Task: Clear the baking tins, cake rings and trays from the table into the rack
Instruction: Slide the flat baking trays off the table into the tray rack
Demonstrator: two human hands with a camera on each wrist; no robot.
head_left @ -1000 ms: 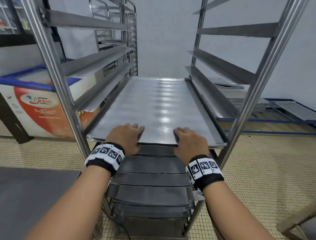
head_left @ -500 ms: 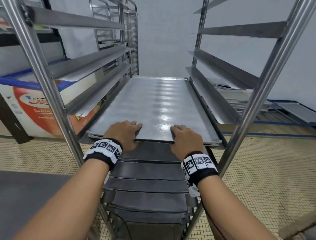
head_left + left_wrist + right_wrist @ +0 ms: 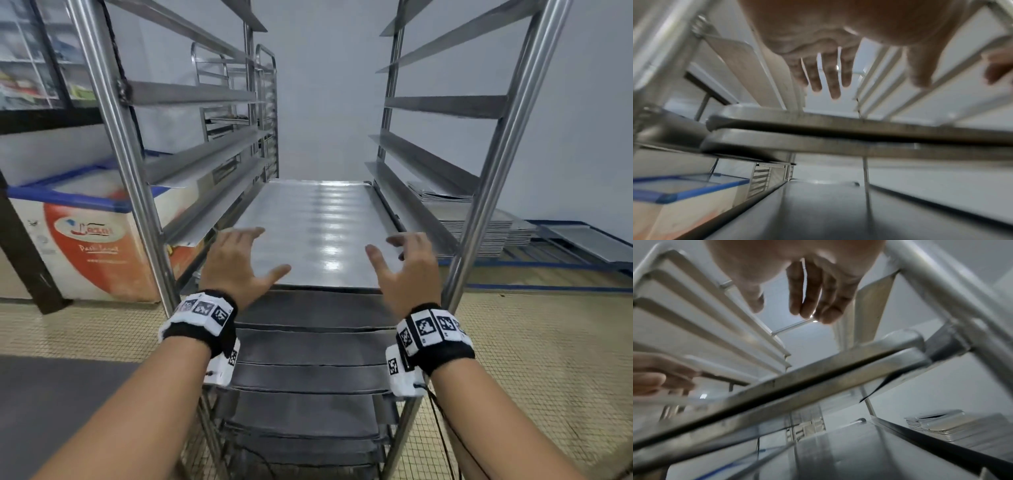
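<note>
Both hands have lifted off the tray (image 3: 318, 226), which has slid fully onto the rack (image 3: 486, 192) runners. Left hand (image 3: 236, 262) and right hand (image 3: 407, 270) hover above its near edge, each grip spread, fingers apart, holding nothing.

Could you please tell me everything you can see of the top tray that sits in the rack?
The top tray is a flat, shiny metal sheet with a low raised rim and rounded corners, reflecting light in soft bands. It lies level on the rack's side rails, pushed well in, its near edge just above darker trays stacked on lower rails. The left hand and right hand hover open above its near edge, neither gripping it.
</note>
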